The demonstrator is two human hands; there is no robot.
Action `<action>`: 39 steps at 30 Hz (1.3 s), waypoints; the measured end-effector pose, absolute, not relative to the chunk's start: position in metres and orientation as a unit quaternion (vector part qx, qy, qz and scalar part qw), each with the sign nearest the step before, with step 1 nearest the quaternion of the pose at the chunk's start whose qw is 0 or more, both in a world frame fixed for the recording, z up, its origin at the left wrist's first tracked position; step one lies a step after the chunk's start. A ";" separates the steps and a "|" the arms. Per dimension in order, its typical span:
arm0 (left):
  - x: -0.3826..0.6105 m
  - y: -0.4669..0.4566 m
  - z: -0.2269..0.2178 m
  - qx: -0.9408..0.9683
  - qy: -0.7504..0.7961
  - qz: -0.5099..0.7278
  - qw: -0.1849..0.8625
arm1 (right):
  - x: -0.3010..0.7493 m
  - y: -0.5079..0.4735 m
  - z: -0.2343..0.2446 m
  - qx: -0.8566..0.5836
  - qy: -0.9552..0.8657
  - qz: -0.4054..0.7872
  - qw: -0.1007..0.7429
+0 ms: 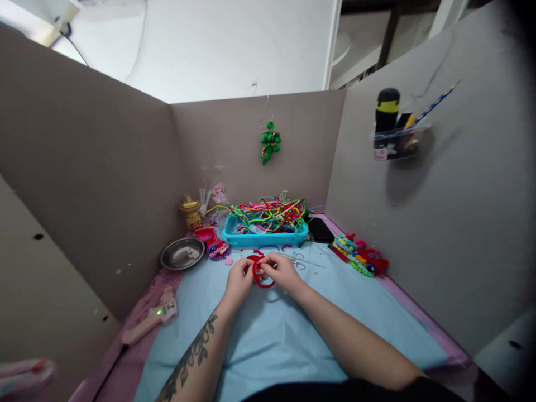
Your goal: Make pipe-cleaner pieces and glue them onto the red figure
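Note:
A red fuzzy pipe cleaner (pixel 264 285), bent into a loop, is held between both hands over the blue cloth. My left hand (pixel 240 274) pinches its left side, fingers closed. From the right, my right hand (pixel 281 272) has thumb and fingertips closed on the upper part of the same piece. The fingers cover much of it, so its exact shape is hidden. Just beyond the right hand lies a pair of scissors (pixel 300 262). Short red and blue pipe cleaner pieces (pixel 270 248) lie beyond the hands.
A blue basket (pixel 263 240) heaped with coloured pipe cleaners stands at the back. To its left are a metal bowl (pixel 176 258) and a jar (pixel 191 215). A pink glue gun (pixel 153 322) lies left; a phone (pixel 320 229) and fuzzy crafts (pixel 360 255) lie right. Panels surround the table.

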State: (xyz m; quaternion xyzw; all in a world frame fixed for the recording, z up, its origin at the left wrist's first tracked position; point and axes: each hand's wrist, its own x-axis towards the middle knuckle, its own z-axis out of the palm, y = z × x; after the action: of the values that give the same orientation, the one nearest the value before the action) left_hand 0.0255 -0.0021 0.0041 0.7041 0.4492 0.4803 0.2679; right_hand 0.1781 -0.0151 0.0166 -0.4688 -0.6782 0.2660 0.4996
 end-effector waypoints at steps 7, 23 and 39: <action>0.035 -0.004 0.004 0.612 0.442 0.537 0.377 | 0.170 -0.019 0.016 -0.457 -0.671 0.258 0.524; 0.030 -0.008 0.005 0.692 0.418 0.517 0.283 | 0.169 -0.011 0.008 -0.443 -0.610 0.384 0.533; 0.030 -0.002 0.004 0.654 0.429 0.513 0.354 | 0.175 -0.018 0.015 -0.470 -0.703 0.209 0.491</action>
State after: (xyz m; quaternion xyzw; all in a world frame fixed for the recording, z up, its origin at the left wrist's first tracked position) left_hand 0.0299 -0.0023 0.0036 0.6536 0.4286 0.5134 0.3542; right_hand 0.1747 -0.0185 0.0153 -0.4703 -0.7028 0.2094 0.4909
